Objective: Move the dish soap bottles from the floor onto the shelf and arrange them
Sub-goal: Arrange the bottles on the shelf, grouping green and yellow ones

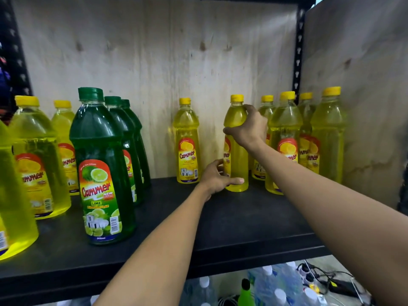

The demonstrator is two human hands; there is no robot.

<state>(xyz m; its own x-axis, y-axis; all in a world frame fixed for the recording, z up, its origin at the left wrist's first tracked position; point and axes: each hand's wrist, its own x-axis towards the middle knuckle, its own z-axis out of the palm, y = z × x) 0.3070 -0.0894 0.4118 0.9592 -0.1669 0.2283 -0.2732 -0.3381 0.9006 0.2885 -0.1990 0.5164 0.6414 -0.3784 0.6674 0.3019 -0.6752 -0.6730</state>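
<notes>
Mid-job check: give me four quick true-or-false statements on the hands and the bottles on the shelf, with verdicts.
1. The right hand and the left hand hold the same yellow bottle. True.
2. That bottle lies on its side on the shelf. False: it stands upright.
3. The green bottles stand to its right. False: they stand to its left.
4. Its cap is yellow. True.
</notes>
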